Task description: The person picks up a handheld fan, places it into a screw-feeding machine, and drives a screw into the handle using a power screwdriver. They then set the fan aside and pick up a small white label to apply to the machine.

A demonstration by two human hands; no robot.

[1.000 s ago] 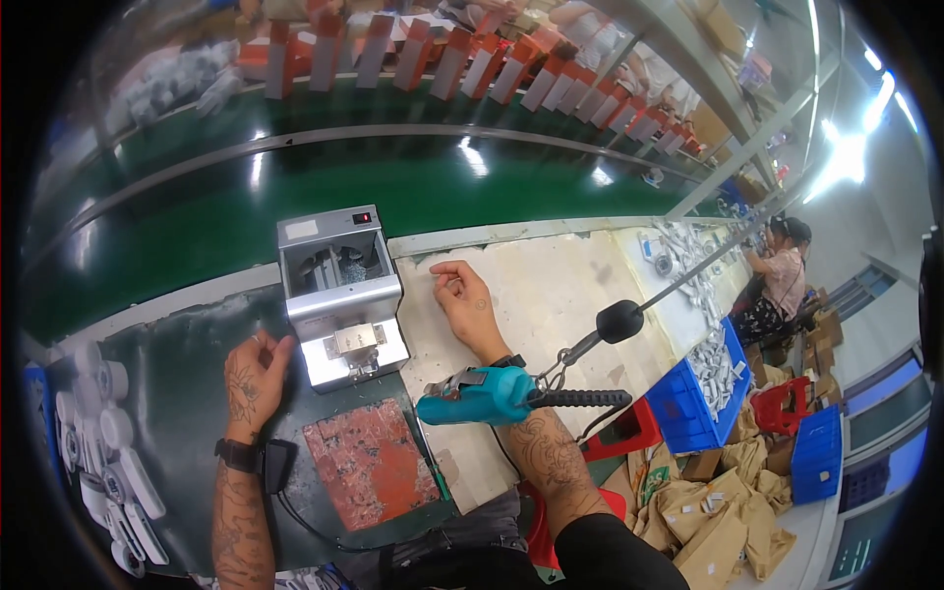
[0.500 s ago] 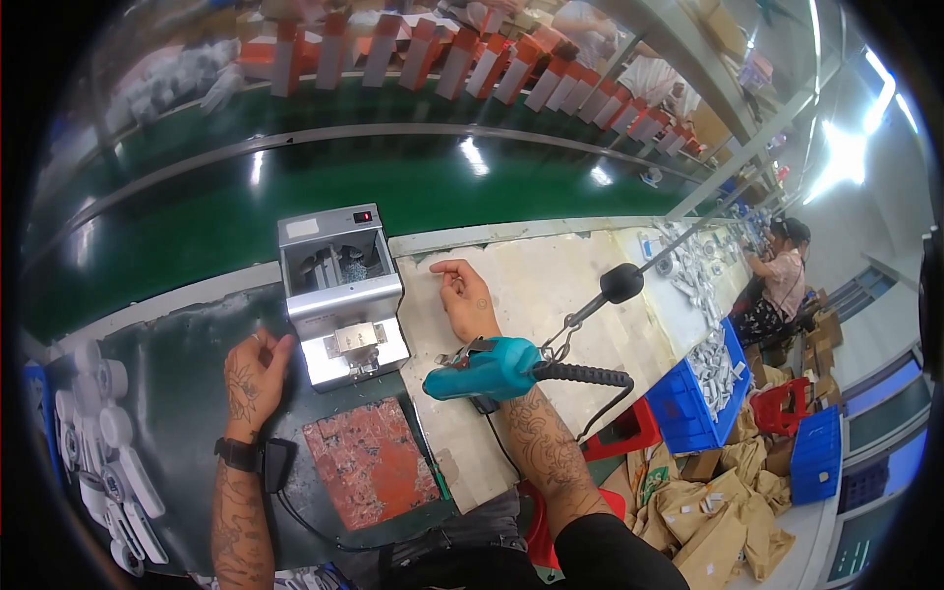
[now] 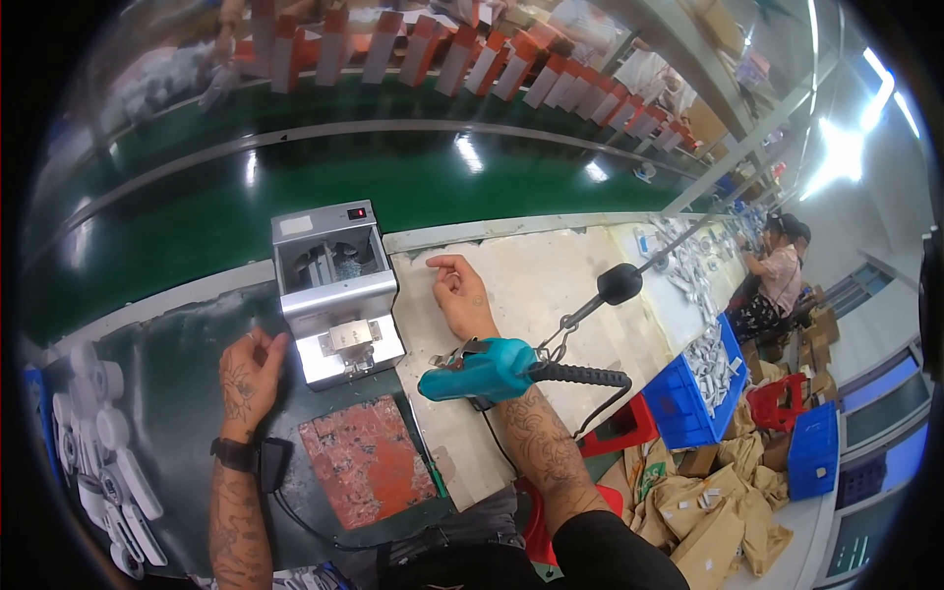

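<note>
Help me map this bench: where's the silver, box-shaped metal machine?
In the head view, the machine stands left of centre, between left hand and right hand, above the square red slab.

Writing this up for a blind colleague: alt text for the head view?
A person's bare left hand and right hand flank a boxy silver metal machine on a worn workbench. A teal tool hangs over the right forearm; a glossy green surface lies beyond.

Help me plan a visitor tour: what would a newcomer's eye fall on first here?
Likely the hanging teal tool, near the centre, in front of the right forearm. Next, the silver machine, left of centre, with a red light at its top. Across the upper view, orange-and-white boxes stand in a row.
</note>
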